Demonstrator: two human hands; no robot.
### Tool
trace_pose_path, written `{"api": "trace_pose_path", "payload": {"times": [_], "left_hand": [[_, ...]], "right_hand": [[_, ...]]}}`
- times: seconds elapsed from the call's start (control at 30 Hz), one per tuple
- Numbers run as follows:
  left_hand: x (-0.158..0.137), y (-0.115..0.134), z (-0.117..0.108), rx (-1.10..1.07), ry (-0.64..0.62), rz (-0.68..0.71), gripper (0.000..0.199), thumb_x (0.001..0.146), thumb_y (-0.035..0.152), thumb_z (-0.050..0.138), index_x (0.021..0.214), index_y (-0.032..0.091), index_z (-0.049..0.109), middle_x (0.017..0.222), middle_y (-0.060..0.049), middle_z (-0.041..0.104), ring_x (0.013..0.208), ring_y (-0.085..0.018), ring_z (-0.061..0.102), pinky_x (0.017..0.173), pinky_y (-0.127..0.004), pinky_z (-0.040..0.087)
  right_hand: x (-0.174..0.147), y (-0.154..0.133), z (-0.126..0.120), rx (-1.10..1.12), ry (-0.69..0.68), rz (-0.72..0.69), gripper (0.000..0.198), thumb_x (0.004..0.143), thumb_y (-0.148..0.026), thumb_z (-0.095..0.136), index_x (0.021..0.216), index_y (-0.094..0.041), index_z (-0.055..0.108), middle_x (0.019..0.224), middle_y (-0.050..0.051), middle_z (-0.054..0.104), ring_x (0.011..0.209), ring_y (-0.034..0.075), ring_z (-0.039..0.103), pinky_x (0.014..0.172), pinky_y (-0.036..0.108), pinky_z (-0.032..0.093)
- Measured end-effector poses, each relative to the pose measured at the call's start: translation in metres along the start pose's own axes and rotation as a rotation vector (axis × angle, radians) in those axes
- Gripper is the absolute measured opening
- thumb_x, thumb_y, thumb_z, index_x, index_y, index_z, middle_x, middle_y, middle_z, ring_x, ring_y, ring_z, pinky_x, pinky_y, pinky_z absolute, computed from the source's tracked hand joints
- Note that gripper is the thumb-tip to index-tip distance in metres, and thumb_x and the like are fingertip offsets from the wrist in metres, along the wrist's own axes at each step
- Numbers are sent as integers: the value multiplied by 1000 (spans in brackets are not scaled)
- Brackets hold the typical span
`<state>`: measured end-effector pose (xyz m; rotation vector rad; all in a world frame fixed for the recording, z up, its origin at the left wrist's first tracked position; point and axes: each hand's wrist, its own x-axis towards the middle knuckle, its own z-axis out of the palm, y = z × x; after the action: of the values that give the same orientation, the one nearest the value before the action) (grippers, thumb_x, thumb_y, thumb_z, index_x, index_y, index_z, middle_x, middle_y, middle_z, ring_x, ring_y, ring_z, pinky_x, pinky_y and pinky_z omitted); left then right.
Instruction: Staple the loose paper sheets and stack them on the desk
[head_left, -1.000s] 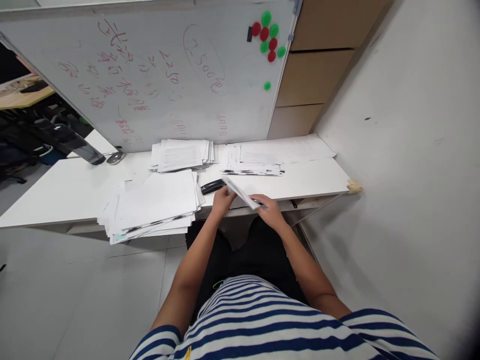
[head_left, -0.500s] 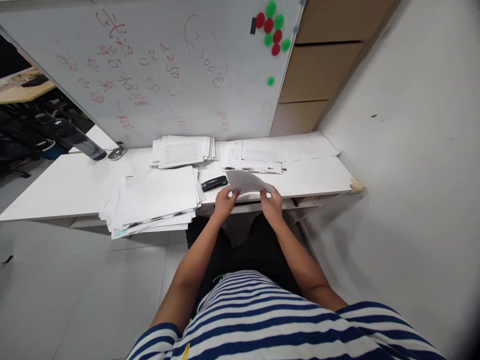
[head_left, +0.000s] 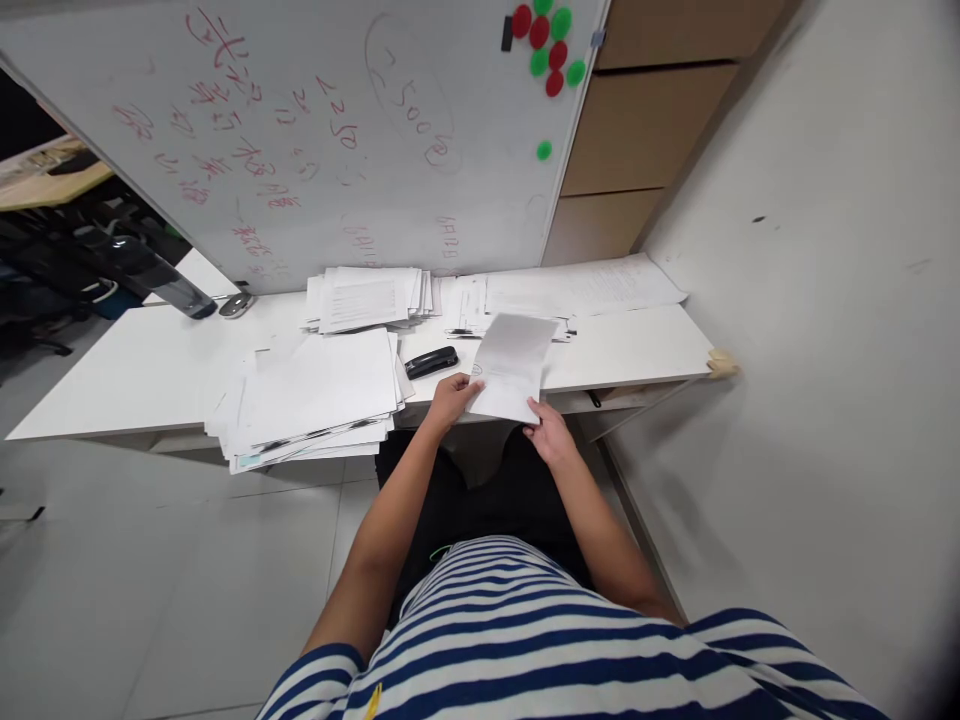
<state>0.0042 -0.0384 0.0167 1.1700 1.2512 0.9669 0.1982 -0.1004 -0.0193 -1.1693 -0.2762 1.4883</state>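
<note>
Step in hand, by judgement: handling of a paper sheet [head_left: 514, 365], opened out between both hands in front of the body. Located at the front edge of the white desk [head_left: 637, 350], partly above the desktop, with the lower end past that edge. Bowed and shaded grey over the upper part; marked with a small circular print [head_left: 476, 370] close to the left thumb. Any other text too faint to read; single or multiple layers not determinable.

Left hand [head_left: 452, 400]: pinched on the left margin, with thumb on top and fingers underneath, largely hidden. Right hand [head_left: 551, 435]: pinched at the lower right corner, with thumb on the upper face and fingers below, set nearer to the body than the left. Narrow grip in both cases, closed on the same sheet. Forearms [head_left: 397, 500] extended forward and converging.

Required of the next move, by judgement: a light, even pinch to avoid creasing, and clearance from the black stapler [head_left: 431, 362], lying near the left hand, untouched. Also recorded: a large paper stack [head_left: 322, 385] overhanging the desk edge, and a printed-paper pile [head_left: 364, 303] behind it.
</note>
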Motion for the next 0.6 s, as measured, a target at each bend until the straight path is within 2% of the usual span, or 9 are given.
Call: {"api": "trace_pose_path", "payload": {"times": [0.1,0.17,0.2,0.27,0.37,0.43,0.53,0.6], "left_hand": [[-11,-9,18,-93,97,-110,41,64,52,81,73,17,62,64,2,59,57,-10,50,54,-23,37],[-25,-25,36,-123,182,-183,42,65,54,80,72,17,60,61,3,57,54,-9,48,50,-22,34],[-33,-36,46,-122,210,-211,43,65,54,80,70,17,59,59,3,55,52,-9,46,49,-22,33],[-49,-57,64,-142,170,-281,47,65,58,79,67,17,57,58,3,53,51,-8,45,49,-23,35],[-65,-76,76,-139,118,-320,51,69,64,75,66,18,53,59,3,54,53,-10,48,53,-24,39],[-70,-73,72,34,2,-255,50,79,66,64,68,19,55,62,0,58,57,-12,54,59,-27,43],[-67,-42,54,565,-221,-64,53,92,65,45,74,20,65,68,-5,66,68,-20,63,70,-32,46],[-55,-14,35,903,-109,143,49,94,62,45,88,21,70,81,-9,70,85,-26,66,80,-38,47]], "right_hand": [[-20,12,-7,182,-43,163,23,75,-34,77,92,-23,66,79,0,73,60,13,63,47,22,45],[-32,24,-9,195,-42,215,21,80,-36,74,94,-23,67,80,0,74,67,15,67,53,24,51],[-37,31,-9,175,-36,215,20,81,-36,73,95,-23,68,81,1,75,69,15,69,55,24,53],[-42,45,-11,89,21,164,19,82,-34,71,96,-22,69,84,2,76,72,16,70,57,24,53],[-43,59,-18,-93,190,36,22,80,-32,71,98,-20,71,93,5,78,77,19,72,57,26,53],[-40,62,-27,-176,231,-69,31,78,-34,70,105,-18,71,104,7,78,88,22,73,64,29,56],[-34,56,-44,-230,237,-266,44,78,-37,69,117,-18,68,121,8,74,109,24,70,90,36,57],[-32,46,-54,-241,280,-361,46,78,-39,68,119,-18,67,125,8,72,117,24,67,104,40,51]]}}
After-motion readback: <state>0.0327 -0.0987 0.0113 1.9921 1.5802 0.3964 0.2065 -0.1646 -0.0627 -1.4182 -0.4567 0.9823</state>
